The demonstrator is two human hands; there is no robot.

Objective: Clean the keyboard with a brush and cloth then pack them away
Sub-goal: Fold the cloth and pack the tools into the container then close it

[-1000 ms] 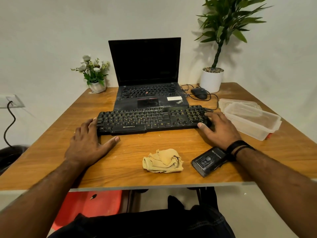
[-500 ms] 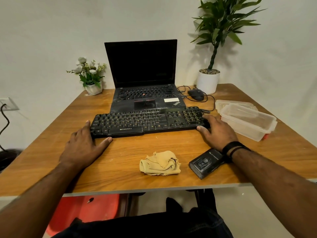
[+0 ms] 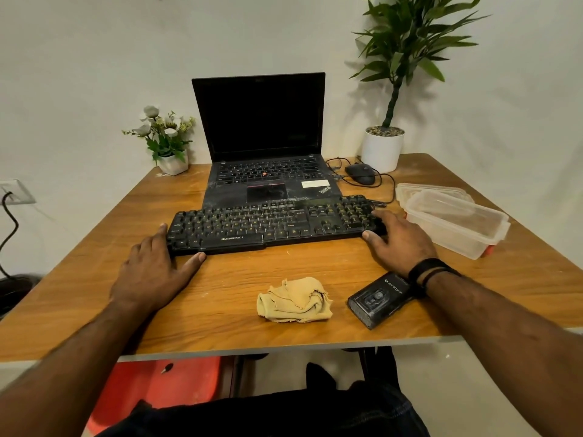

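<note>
Bare forearms, black wristbands (image 3: 430,272) (right wrist), dark trousers (image 3: 268,414).

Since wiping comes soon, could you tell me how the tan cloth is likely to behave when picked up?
The cloth lies crumpled in soft folds, so it will probably go limp and unfold. Its frayed edges suggest thin, light fabric.
</note>
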